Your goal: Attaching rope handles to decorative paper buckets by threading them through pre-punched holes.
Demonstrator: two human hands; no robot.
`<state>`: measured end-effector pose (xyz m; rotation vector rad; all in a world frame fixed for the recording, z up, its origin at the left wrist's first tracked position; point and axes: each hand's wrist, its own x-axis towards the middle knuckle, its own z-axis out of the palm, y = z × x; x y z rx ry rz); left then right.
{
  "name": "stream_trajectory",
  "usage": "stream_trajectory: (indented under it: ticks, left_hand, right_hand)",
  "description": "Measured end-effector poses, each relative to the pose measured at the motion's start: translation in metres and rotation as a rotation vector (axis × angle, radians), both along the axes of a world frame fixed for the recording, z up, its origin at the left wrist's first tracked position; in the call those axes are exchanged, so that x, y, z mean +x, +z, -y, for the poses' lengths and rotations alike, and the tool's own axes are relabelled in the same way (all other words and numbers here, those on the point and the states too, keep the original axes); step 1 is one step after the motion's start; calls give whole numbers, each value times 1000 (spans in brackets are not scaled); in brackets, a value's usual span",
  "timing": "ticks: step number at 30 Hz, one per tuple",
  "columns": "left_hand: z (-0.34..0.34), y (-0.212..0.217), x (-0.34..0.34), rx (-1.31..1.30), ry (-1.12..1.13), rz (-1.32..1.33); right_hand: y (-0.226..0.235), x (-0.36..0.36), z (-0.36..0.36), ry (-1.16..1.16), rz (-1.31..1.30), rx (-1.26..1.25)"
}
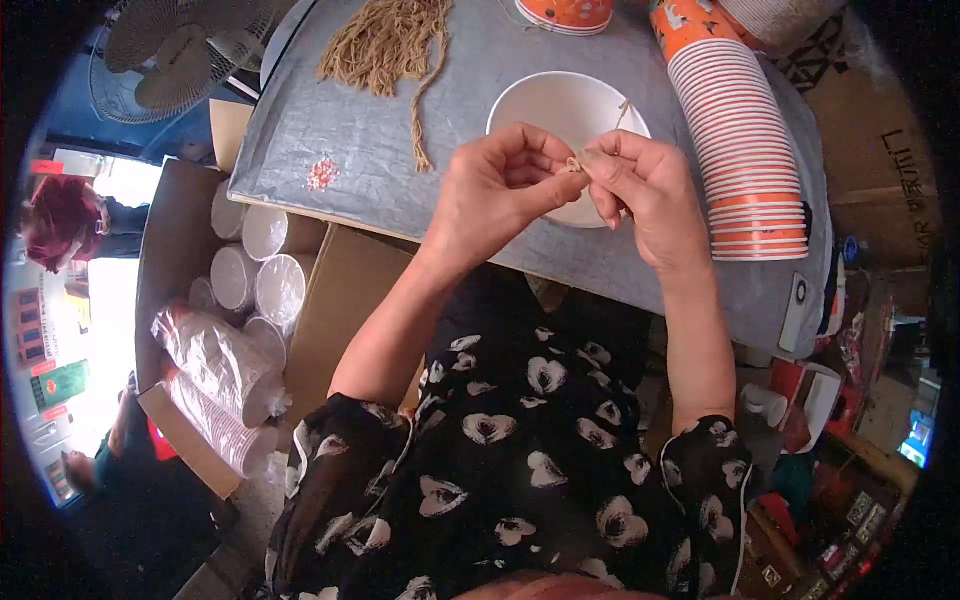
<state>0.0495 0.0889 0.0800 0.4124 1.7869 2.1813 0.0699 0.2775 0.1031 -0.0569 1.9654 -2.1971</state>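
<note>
Left hand (497, 190) and right hand (645, 190) meet fingertip to fingertip, both pinched on short tan cord piece (575, 164); cord held in air above white paper bowl (563, 110), thin end rising toward bowl's far rim
Bowl sits mouth-up on grey cloth-covered table (340, 120)
Bundle of tan cords (385, 45) lies at table's far side, left of bowl
Long stack of orange-and-white paper cups (735, 150) on its side just right of right hand
More white cups in cardboard box (250, 270) below table's left edge; plastic-wrapped cup sleeves (215, 385) nearby; fan (180, 50) far left
</note>
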Motion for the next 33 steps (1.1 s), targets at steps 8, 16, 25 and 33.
stream_trajectory:
  ticks: [8,16,25,33]
  left_hand:
    - [4,-1,-1,71,-2,44]
    - [7,-1,0,101,-21,87]
    - [9,-3,-2,164,-45,124]
    - [10,-6,-1,230,-51,148]
  right_hand:
    - [2,0,1,5,5,43]
    - [3,1,-4,10,-6,7]
    - [-1,2,2,-10,-52,147]
    - [-4,2,6,-50,-158,137]
